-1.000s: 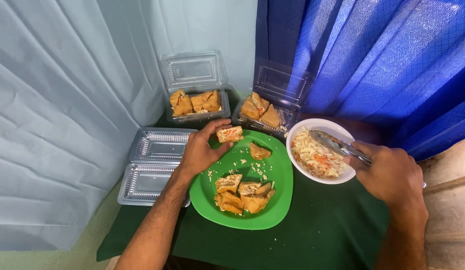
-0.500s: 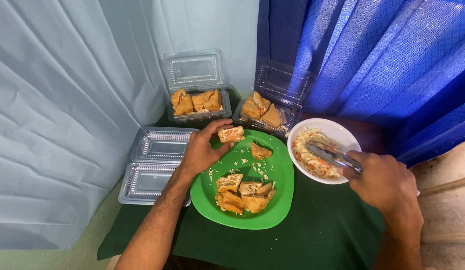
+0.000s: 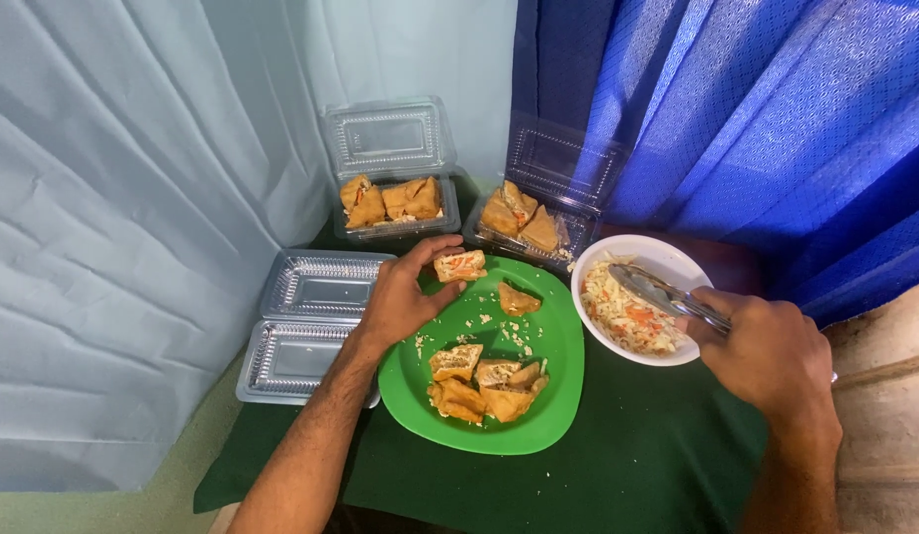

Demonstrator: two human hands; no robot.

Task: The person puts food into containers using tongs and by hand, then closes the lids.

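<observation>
My left hand (image 3: 405,297) holds a stuffed fried tofu piece (image 3: 460,265) above the far rim of a green plate (image 3: 558,396). Several more fried pieces lie on the plate's near half, and one lone piece (image 3: 519,299) sits near its far side among crumbs. My right hand (image 3: 771,356) grips a pair of metal tongs (image 3: 662,294), whose tips reach into a white bowl (image 3: 667,257) of shredded vegetable filling (image 3: 627,316).
Two open clear plastic boxes (image 3: 390,203) (image 3: 533,222) with fried pieces stand at the back. An empty open clear box (image 3: 306,321) lies left of the plate. Everything rests on a dark green cloth (image 3: 637,465). Pale curtain at left, blue curtain at right.
My right hand has drawn back toward me and the tongs' tips have dipped into the filling. My left hand with the tofu piece has stayed in place.
</observation>
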